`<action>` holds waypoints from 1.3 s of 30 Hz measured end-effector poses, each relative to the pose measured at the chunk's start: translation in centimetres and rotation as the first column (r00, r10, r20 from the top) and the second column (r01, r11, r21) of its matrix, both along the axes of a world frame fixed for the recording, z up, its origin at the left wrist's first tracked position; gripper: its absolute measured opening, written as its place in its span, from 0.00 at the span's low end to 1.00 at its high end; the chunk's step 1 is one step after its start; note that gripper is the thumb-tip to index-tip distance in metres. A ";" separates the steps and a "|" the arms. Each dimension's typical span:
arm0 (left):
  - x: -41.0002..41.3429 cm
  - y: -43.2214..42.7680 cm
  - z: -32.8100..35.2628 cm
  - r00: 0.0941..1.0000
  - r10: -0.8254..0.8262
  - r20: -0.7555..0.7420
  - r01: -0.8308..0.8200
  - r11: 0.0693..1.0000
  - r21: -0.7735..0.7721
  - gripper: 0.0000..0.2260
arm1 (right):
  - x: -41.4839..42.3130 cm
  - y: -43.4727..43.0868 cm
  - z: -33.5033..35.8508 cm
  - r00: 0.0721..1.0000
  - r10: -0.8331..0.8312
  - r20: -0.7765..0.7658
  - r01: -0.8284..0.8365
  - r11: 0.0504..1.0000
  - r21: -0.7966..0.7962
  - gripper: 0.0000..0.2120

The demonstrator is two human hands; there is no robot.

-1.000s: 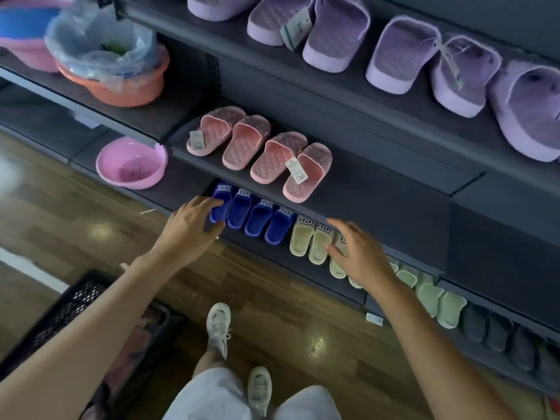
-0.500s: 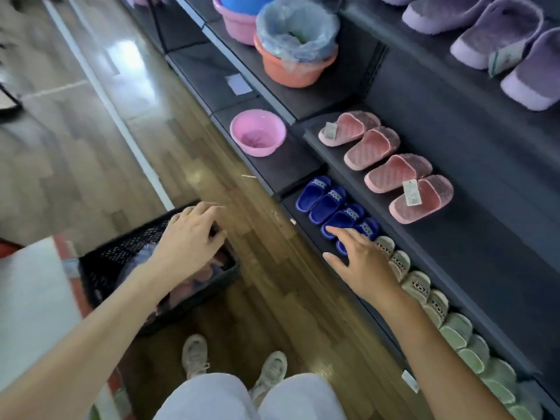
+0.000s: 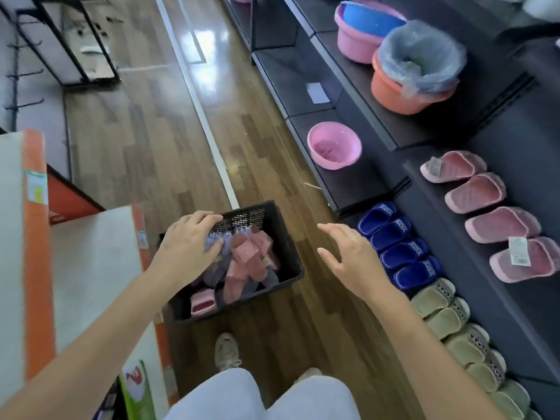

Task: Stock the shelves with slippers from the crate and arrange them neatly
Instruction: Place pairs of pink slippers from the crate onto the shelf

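Swung off the shelf edge (image 3: 325, 189), left hand (image 3: 188, 247) hovers loose-fingered over crate (image 3: 288, 237) slippers (image 3: 242, 256); right hand (image 3: 348, 256) spread above open floor (image 3: 318, 298).

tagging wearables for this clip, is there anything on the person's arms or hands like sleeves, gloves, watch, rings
Nothing visible. The left hand and right hand are bare: no gloves, rings, watch or bracelet. No sleeves show along either arm up to the frame edge.

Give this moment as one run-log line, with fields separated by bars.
left hand: over crate, touching lilac slipper, grip unclear | right hand: open, empty
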State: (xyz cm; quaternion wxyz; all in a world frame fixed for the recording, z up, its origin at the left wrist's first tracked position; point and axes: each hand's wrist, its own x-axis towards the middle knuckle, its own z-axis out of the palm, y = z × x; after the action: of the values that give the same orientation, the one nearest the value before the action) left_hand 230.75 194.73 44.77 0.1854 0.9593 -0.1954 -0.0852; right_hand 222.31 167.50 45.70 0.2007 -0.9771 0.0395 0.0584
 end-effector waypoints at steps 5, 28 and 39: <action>2.1 4.3 -2.1 0.999 0.044 -0.012 -0.044 0.999 0.000 0.17 | 3.7 4.0 -1.4 0.999 0.045 -0.018 -0.045 0.999 -0.019 0.21; 6.6 2.7 -30.5 0.943 0.182 -0.278 -0.184 0.983 0.018 0.19 | 14.5 1.9 -27.1 0.953 0.117 -0.280 -0.119 0.993 0.011 0.21; 9.4 -2.5 -50.2 0.707 0.346 -0.616 -0.453 0.892 -0.018 0.23 | 17.8 0.1 -45.3 0.928 0.105 -0.356 -0.110 0.994 0.006 0.22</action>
State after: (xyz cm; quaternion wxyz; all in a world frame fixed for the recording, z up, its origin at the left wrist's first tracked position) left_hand 240.14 192.23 -5.47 0.3314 0.8825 0.0797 -0.3240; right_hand 240.14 167.63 0.38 0.1801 -0.9524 0.0220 0.2450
